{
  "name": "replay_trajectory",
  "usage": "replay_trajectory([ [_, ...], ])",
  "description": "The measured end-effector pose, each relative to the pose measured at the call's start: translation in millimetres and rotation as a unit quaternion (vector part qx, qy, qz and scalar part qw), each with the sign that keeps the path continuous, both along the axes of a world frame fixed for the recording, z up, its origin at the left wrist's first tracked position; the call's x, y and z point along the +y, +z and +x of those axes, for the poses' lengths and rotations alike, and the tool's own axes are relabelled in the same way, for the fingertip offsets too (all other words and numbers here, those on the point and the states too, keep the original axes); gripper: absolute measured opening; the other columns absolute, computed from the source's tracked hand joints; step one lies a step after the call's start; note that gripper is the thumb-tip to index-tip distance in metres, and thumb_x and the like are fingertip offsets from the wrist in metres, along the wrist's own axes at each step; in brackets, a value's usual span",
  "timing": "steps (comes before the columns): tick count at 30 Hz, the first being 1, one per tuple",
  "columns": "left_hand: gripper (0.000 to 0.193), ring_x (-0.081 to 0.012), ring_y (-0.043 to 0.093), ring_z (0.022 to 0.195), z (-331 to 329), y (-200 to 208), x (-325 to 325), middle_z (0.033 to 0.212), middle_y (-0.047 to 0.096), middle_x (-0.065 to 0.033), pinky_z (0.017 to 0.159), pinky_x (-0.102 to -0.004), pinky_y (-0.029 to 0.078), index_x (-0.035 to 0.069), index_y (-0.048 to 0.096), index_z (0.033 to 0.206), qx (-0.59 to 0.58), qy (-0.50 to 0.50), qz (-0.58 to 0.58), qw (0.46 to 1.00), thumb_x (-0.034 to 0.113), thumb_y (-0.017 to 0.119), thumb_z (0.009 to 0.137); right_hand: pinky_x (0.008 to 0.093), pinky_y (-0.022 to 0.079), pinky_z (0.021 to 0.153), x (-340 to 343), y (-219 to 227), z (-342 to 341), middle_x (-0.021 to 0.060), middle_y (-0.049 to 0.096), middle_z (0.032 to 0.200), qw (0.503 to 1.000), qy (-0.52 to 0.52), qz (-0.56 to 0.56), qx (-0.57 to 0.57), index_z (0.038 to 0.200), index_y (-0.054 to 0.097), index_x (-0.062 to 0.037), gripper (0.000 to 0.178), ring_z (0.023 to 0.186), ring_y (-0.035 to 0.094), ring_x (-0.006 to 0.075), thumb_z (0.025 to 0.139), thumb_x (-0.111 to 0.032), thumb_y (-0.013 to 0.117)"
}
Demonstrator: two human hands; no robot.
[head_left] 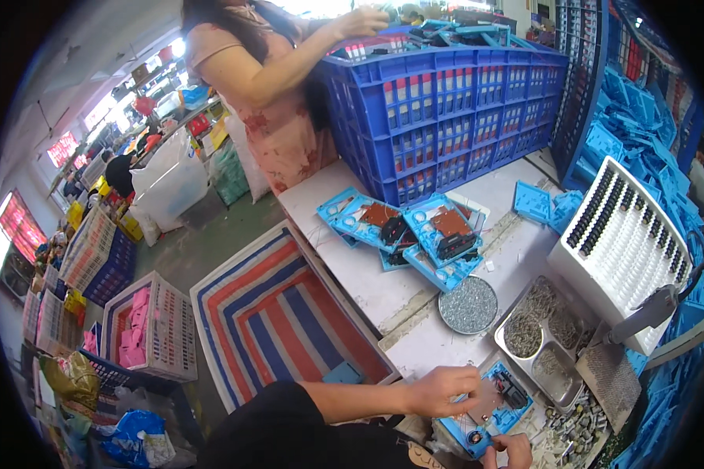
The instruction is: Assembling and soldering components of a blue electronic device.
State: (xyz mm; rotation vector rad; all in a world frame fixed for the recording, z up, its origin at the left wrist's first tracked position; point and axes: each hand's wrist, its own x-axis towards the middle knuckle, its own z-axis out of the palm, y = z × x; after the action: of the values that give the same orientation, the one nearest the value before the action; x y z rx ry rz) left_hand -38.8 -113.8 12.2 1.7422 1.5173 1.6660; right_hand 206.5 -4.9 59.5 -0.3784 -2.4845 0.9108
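A light-blue plastic casing (502,396) lies on the worktable near the lower edge, with a brown circuit board, a black part and a small round component in it. My left hand (448,391) is over its left side, fingers curled into a pinch; whatever they hold is too small to make out. At the casing's near end is my right hand (510,452), thumb and fingers closed together by the round component. Its lower part is cut off by the frame, and what it pinches is unclear. A round dish of small metal screws (468,305) stands beyond the casing.
Filled blue casings (444,230) are stacked farther up the table. A metal tray (540,344), a white rack of black pieces (626,250) and a soldering iron (641,316) stand at right. A striped lined bin (289,313) is left. A co-worker (258,102) stands beside a blue crate (454,117).
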Motion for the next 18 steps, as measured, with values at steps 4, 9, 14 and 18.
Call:
replay_trajectory([
  [4, 0.014, -0.0214, 0.056, 0.074, 3, -6, -9, 0.099, 0.059, -0.0098, 0.067, -0.0329, 0.048, 0.003, 0.061, 0.104, -0.059, -0.004, -0.076, 0.995, 0.008, 0.067, 0.093, 0.0413, 0.048, 0.070, 7, -6, 7, 0.0163, 0.062, 0.082, 1.000, -0.021, -0.012, 0.006, 0.098, 0.067, 0.0000, 0.024, 0.075, 0.060, 0.0341, 0.075, 0.007, 0.064],
  [9, 0.022, -0.0174, 0.059, 0.078, -2, -18, -25, 0.111, 0.060, -0.0112, 0.069, -0.0280, 0.050, 0.002, 0.063, 0.116, -0.050, 0.006, -0.124, 0.991, 0.006, 0.066, 0.094, 0.0395, 0.049, 0.070, 15, -12, 14, 0.0173, 0.065, 0.083, 0.998, -0.008, -0.019, 0.053, 0.096, 0.068, 0.0023, 0.029, 0.076, 0.062, 0.0338, 0.070, 0.011, 0.058],
  [14, 0.021, -0.0180, 0.060, 0.078, 1, -23, -29, 0.110, 0.060, -0.0117, 0.068, -0.0282, 0.050, 0.002, 0.064, 0.115, -0.061, 0.002, -0.120, 0.991, 0.005, 0.065, 0.095, 0.0401, 0.052, 0.075, 13, -5, 17, 0.0204, 0.067, 0.091, 0.997, -0.043, -0.019, 0.056, 0.099, 0.069, 0.0030, 0.026, 0.082, 0.064, 0.0365, 0.077, 0.013, 0.059],
  [18, 0.020, -0.0209, 0.064, 0.087, 7, -14, -36, 0.111, 0.061, -0.0124, 0.071, -0.0309, 0.054, 0.003, 0.064, 0.115, -0.038, -0.005, -0.143, 0.989, 0.006, 0.064, 0.095, 0.0404, 0.053, 0.081, 7, 2, 39, 0.0207, 0.068, 0.102, 0.993, -0.107, -0.022, 0.037, 0.105, 0.069, 0.0042, 0.021, 0.088, 0.065, 0.0346, 0.086, 0.010, 0.063],
])
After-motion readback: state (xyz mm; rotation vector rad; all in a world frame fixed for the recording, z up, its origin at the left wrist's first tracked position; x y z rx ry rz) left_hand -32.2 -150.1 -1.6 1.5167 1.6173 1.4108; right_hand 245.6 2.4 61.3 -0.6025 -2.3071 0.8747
